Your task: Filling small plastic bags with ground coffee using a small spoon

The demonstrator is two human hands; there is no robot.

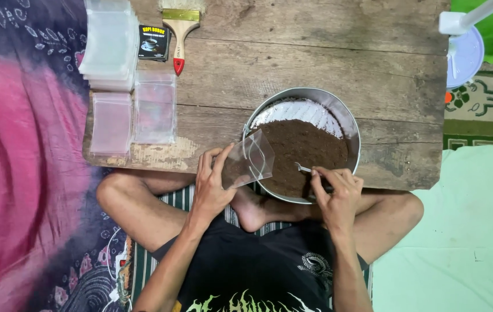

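In the head view, a small clear plastic bag (250, 160) is held open and tilted by the left hand (212, 184), whose fingers are closed on its near left edge, just over the left rim of a round metal pan (350, 124). The pan is set at the near edge of a wooden table (327, 52) and is partly filled with dark brown powder (307, 153). A small metal spoon (303, 169) is pinched by the right hand (339, 193), its bowl touching the powder. Stacks of empty clear bags (111, 43) are seen at the far left, with a paintbrush (179, 32) beside them.
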